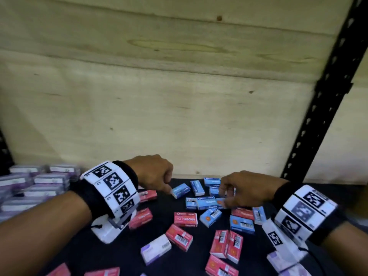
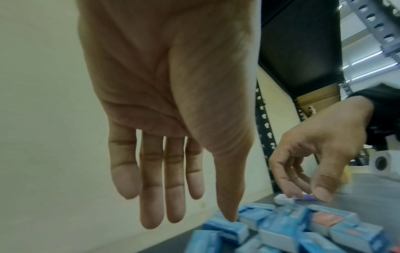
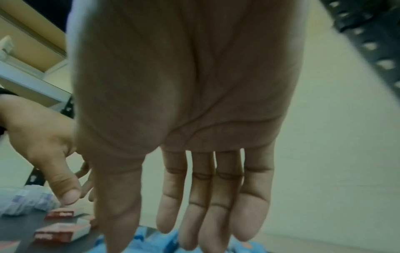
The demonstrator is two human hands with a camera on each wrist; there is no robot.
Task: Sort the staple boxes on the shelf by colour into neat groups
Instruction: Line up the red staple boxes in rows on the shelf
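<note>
While both hands hover over the blue staple boxes (image 1: 207, 203) near the back of the dark shelf (image 1: 111, 253), nothing is held: the left hand (image 1: 153, 172) and the right hand (image 1: 237, 188) are seen in the wrist views with fingers straight and slack. Red boxes (image 1: 185, 219) are scattered at six o'clock of the blue ones, purple boxes (image 1: 37, 182) grouped at nine o'clock. Each small carton is judged stiff, dense and smooth; a pinch across the long sides is advised.

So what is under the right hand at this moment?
Blue staple boxes lie clustered on the black shelf below the right hand. Its straight fingers hang over them. Whether the fingertips touch a box is hidden.
</note>
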